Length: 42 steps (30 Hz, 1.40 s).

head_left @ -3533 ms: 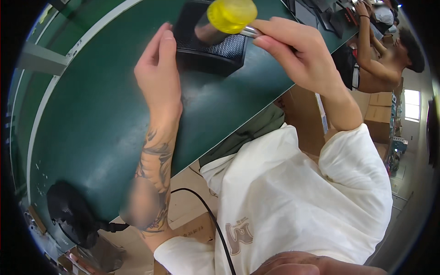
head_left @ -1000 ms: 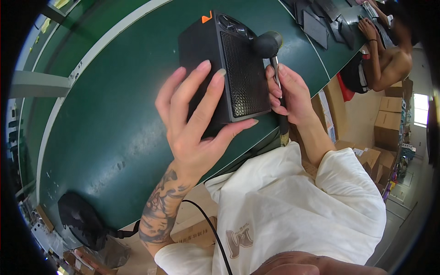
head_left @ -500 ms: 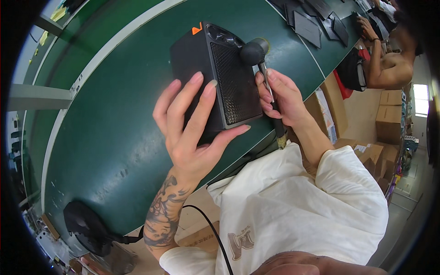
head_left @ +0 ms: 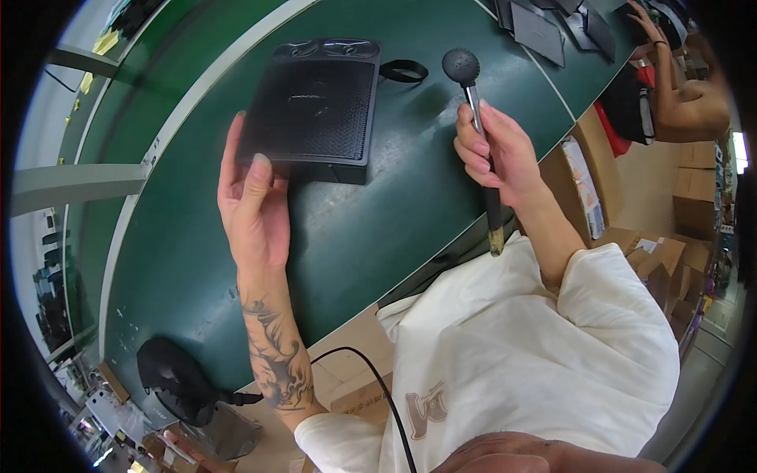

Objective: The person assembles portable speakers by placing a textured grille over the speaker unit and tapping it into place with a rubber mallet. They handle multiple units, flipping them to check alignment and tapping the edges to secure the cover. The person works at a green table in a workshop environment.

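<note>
A black box-shaped speaker (head_left: 311, 110) with a mesh grille lies grille up over the green table, a black strap loop (head_left: 404, 72) sticking out at its right. My left hand (head_left: 256, 201) grips its near left corner, thumb on the grille edge and a finger along the left side; the other fingers are partly hidden beneath. To the right, my right hand (head_left: 501, 154) is closed around the shaft of a small rubber mallet (head_left: 461, 66). The mallet's round black head points up and away, apart from the speaker, while its worn handle end hangs below my fist.
A black cap-like item (head_left: 169, 374) with a strap lies at the table's near left edge. Black flat panels (head_left: 538, 31) are piled at the far right, near another person (head_left: 686, 102). Cardboard boxes (head_left: 658, 256) stand right of me. A metal post (head_left: 87, 180) juts in from the left.
The speaker has swung left and turned so that its grille faces up, with its strap now showing. My left hand moved with it. The mallet has come away from the grille.
</note>
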Each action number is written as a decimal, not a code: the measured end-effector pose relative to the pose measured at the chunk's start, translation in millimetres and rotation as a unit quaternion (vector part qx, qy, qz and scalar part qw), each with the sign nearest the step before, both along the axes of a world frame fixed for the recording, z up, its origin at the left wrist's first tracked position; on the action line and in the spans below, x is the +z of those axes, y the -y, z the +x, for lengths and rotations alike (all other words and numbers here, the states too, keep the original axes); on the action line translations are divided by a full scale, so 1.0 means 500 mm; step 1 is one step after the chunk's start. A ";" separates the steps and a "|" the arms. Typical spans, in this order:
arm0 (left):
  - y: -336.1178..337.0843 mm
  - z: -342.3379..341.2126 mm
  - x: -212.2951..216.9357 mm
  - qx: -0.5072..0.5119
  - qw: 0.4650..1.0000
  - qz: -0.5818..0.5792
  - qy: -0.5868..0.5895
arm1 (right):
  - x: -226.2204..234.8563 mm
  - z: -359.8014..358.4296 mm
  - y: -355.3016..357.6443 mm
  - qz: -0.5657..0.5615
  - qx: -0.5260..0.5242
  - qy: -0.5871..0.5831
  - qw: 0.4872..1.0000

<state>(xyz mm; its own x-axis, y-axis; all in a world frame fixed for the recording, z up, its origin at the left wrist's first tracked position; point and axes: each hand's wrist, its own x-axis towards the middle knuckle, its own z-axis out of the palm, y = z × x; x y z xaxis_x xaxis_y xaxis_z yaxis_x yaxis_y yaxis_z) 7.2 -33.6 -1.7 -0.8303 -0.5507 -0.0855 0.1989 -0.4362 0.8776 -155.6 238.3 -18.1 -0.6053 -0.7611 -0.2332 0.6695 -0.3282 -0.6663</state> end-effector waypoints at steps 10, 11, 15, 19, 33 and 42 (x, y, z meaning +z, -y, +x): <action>0.009 0.000 -0.001 0.027 0.999 0.031 -0.022 | 0.005 -0.001 0.006 0.019 -0.003 0.018 1.000; 0.010 -0.002 -0.004 0.025 0.999 0.029 -0.023 | 0.007 -0.001 0.005 0.025 -0.012 0.018 0.999; 0.015 -0.002 -0.011 0.017 0.999 0.025 -0.030 | 0.006 0.000 0.004 0.024 -0.015 0.022 0.999; 0.020 -0.002 -0.016 0.018 0.999 0.031 -0.034 | -0.002 -0.006 -0.001 -0.006 0.004 0.026 1.000; 0.025 0.009 0.007 0.021 0.992 -0.119 0.041 | -0.005 -0.004 -0.004 -0.017 -0.014 0.064 0.998; 0.000 0.012 0.064 -0.035 0.820 -0.569 -0.048 | -0.002 -0.002 0.007 0.003 0.003 0.016 1.000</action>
<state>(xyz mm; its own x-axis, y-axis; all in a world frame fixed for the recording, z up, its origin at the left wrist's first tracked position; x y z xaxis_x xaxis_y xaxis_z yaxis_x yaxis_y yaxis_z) 13.4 -33.7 30.1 -0.8364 -0.1787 0.5182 0.3006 0.6410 0.7062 -156.4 234.7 -18.9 -0.5935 -0.7626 -0.2573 0.6920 -0.3203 -0.6469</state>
